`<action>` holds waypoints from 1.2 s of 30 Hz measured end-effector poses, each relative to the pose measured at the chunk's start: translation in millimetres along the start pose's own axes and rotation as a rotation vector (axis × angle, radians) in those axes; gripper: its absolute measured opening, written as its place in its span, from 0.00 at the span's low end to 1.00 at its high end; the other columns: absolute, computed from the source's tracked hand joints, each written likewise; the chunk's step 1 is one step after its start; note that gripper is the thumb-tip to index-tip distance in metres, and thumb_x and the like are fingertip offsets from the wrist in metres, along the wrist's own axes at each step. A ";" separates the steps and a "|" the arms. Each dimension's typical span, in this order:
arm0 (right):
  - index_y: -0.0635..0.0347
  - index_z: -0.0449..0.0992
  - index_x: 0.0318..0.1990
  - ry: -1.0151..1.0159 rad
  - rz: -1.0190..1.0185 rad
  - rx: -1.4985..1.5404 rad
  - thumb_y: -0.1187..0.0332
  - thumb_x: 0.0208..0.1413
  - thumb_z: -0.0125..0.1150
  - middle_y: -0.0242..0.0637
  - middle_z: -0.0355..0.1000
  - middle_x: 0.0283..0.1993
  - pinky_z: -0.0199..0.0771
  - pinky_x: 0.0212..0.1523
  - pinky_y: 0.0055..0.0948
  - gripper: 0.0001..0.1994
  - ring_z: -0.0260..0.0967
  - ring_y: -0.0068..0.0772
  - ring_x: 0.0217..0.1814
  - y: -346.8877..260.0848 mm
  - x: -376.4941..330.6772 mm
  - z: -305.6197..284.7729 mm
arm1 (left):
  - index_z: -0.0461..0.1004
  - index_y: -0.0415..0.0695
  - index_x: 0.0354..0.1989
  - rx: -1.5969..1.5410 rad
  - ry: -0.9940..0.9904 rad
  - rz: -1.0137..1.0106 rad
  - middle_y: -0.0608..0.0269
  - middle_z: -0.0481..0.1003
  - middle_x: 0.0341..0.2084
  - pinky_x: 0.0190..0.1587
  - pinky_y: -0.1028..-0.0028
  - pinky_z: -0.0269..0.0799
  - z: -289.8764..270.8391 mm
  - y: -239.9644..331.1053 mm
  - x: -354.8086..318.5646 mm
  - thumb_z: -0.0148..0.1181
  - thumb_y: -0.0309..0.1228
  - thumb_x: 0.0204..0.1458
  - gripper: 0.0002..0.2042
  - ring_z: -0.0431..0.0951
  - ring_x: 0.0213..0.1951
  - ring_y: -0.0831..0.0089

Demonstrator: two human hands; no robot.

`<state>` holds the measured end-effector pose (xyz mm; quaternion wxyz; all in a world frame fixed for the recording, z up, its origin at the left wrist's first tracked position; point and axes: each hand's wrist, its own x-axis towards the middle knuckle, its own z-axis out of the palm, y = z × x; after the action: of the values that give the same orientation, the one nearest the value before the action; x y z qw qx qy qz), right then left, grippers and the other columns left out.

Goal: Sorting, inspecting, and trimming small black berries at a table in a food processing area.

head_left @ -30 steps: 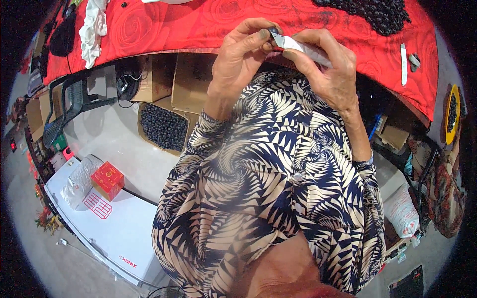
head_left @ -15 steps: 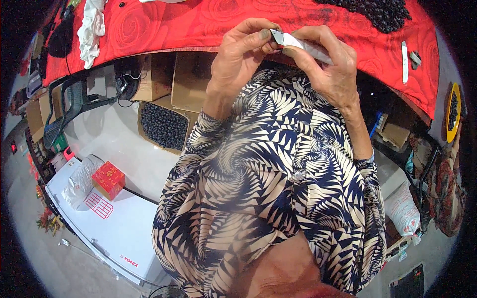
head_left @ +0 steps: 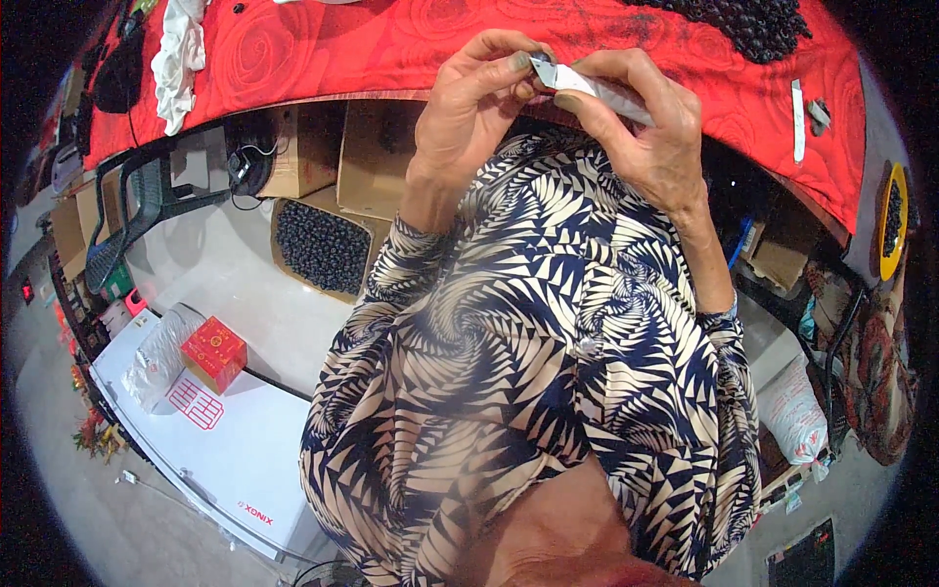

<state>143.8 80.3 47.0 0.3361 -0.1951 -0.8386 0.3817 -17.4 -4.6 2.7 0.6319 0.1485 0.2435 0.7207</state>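
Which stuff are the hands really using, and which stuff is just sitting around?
In use:
- small white packet, pinched at its end by the left hand and held by the right hand

Just lying about:
- red box on the white chest
- carton of dark beads on the floor
- white cloth on the red tablecloth
- yellow bowl

Table under red rose-pattern cloth spans far side. On it: white crumpled rag far left, heap of dark beads far right, white narrow strip with small grey piece just beside, near right edge.
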 end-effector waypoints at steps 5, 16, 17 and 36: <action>0.63 0.72 0.36 -0.009 0.024 0.019 0.73 0.43 0.65 0.41 0.74 0.30 0.74 0.30 0.28 0.12 0.75 0.35 0.30 1.7 -1.0 0.2 | 0.71 0.35 0.40 -0.005 -0.039 -0.015 0.55 0.74 0.36 0.37 0.80 0.72 -2.7 -1.8 1.1 0.53 0.23 0.53 0.08 0.74 0.33 0.75; 0.63 0.72 0.36 -0.012 0.007 0.005 0.73 0.44 0.65 0.40 0.74 0.30 0.74 0.29 0.28 0.11 0.75 0.34 0.30 2.2 0.4 -0.8 | 0.71 0.36 0.40 -0.009 -0.019 -0.018 0.57 0.74 0.35 0.37 0.80 0.71 0.2 -0.9 1.1 0.52 0.24 0.53 0.08 0.74 0.33 0.75; 0.63 0.72 0.36 -0.012 0.006 0.004 0.73 0.44 0.65 0.40 0.74 0.30 0.74 0.29 0.28 0.11 0.75 0.34 0.30 1.9 0.4 -1.0 | 0.71 0.36 0.40 -0.016 -0.029 -0.027 0.57 0.74 0.35 0.37 0.80 0.71 -0.3 -0.7 1.2 0.52 0.24 0.53 0.08 0.74 0.34 0.75; 0.67 0.72 0.39 0.323 0.307 0.292 0.75 0.53 0.58 0.34 0.73 0.34 0.70 0.38 0.18 0.07 0.69 0.20 0.35 29.3 4.2 -14.5 | 0.67 0.32 0.47 -0.062 -0.020 -0.107 0.46 0.69 0.43 0.42 0.81 0.74 0.8 2.8 0.0 0.51 0.23 0.54 0.13 0.74 0.43 0.66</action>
<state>153.2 108.6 33.1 0.4282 -0.3278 -0.6708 0.5091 -19.3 -4.7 4.9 0.6763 0.1227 0.2224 0.6915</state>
